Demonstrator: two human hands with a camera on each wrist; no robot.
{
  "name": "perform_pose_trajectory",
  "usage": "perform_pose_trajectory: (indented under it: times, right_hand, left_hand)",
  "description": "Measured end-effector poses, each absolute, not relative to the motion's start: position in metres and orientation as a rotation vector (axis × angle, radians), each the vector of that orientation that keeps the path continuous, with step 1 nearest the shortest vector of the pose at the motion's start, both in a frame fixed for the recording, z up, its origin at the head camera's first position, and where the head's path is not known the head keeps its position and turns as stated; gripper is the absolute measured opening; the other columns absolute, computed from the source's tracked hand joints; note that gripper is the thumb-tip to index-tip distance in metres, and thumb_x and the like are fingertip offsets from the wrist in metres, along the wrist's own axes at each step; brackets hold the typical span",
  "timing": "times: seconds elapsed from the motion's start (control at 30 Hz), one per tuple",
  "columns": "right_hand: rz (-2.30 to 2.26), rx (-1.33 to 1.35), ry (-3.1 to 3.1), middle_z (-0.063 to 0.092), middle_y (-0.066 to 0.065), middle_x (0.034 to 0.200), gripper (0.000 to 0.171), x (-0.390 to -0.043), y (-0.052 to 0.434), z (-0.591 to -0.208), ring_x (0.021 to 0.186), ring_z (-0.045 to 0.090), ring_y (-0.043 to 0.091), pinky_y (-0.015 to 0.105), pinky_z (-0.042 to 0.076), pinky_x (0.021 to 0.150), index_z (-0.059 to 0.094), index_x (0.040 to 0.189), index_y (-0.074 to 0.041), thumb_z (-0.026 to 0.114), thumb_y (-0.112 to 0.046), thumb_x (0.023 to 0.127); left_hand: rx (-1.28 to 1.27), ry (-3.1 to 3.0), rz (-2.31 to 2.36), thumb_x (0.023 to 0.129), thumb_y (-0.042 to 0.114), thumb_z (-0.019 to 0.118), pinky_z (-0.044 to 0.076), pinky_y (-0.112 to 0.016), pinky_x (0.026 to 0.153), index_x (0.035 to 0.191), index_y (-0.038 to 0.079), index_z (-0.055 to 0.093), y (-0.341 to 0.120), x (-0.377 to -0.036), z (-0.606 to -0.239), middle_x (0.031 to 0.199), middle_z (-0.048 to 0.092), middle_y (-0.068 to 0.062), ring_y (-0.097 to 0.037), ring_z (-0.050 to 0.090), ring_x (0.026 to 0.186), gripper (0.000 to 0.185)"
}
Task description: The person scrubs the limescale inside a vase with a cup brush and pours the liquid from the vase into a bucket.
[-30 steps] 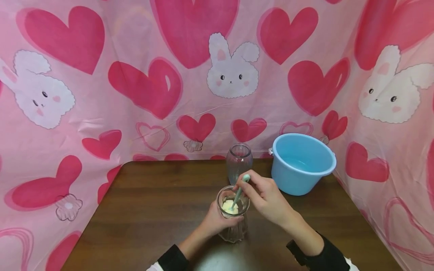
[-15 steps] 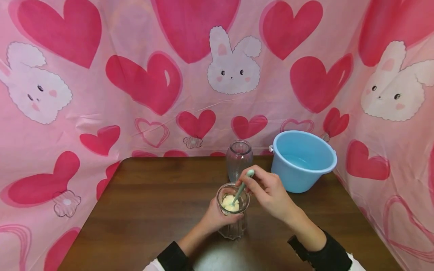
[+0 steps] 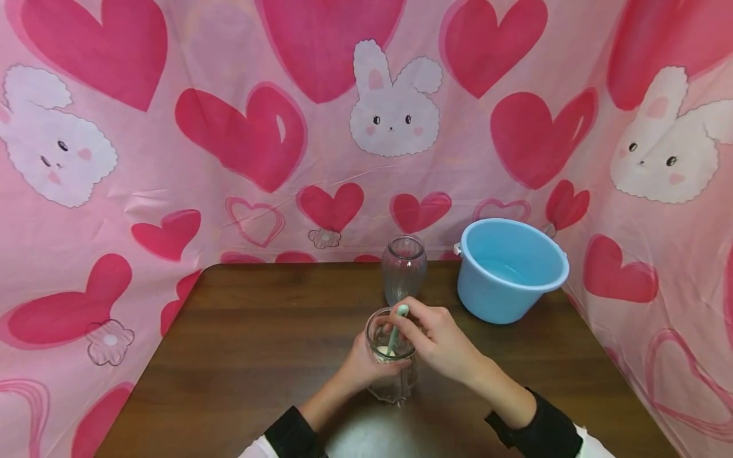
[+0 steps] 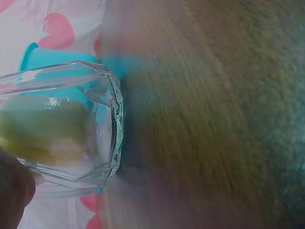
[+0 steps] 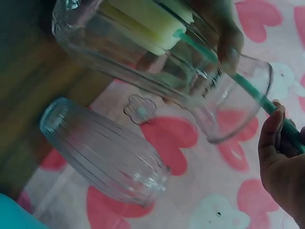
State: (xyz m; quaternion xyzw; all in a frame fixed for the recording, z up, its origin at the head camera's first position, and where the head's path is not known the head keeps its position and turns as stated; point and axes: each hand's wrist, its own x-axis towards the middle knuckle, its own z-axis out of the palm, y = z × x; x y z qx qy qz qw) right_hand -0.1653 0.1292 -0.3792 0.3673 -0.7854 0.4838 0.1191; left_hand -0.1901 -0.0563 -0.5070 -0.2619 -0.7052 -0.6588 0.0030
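Clearly, the faceted clear glass vase (image 3: 391, 375) stands near the front middle of the brown wooden table (image 3: 252, 356), left hand (image 3: 362, 367) wrapped round it; right hand (image 3: 438, 340) pinches the green-handled yellow sponge brush (image 3: 394, 331) inside. Scrubbing probably goes best with short strokes and a firm hold.

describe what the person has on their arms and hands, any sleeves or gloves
Both hands are bare, with no gloves. The left hand and right hand come out of black long sleeves, left sleeve and right sleeve, that end at the forearm. A strip of white cloth shows beneath the black near the picture's lower edge.
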Motion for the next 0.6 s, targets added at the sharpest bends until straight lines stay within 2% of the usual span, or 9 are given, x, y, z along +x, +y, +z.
perform_pose_trajectory:
  times: [0.23, 0.37, 0.6]
  right_hand:
    - [1.489, 1.111, -2.093, 0.073, 0.004, 0.093, 0.02, -0.165, 0.134, -0.348, 0.074, 0.064, 0.016, 0.028, 0.057, 0.066, 0.066, 0.106, -0.01, 0.061, 0.008, 0.098]
    - [1.493, 1.083, -2.141, 0.073, 0.004, 0.09, 0.017, -0.165, 0.13, -0.354, 0.072, 0.063, 0.015, 0.028, 0.056, 0.063, 0.066, 0.104, -0.011, 0.061, 0.005, 0.1]
    - [1.485, 0.944, -2.32, 0.065, -0.002, 0.077, 0.011, -0.165, 0.123, -0.381, 0.066, 0.057, 0.01, 0.026, 0.051, 0.057, 0.069, 0.105, -0.013, 0.061, -0.006, 0.104]
  left_hand:
    - [-0.867, -2.171, -2.012, 0.073, 0.012, 0.094, 0.051, -0.028, 0.097, 0.133, 0.01, 0.055, -0.056, -0.195, -0.51, 0.129, 0.064, -0.006, -0.016, 0.062, 0.112, 0.071]
    - [-0.855, -2.172, -2.018, 0.073, 0.012, 0.093, 0.052, -0.029, 0.098, 0.136, 0.01, 0.054, -0.056, -0.195, -0.511, 0.13, 0.064, -0.006, -0.017, 0.063, 0.113, 0.074]
    - [-0.816, -2.212, -2.032, 0.073, 0.012, 0.093, 0.054, -0.048, 0.1, 0.144, 0.012, 0.049, -0.058, -0.191, -0.51, 0.131, 0.066, -0.008, -0.025, 0.065, 0.114, 0.084]
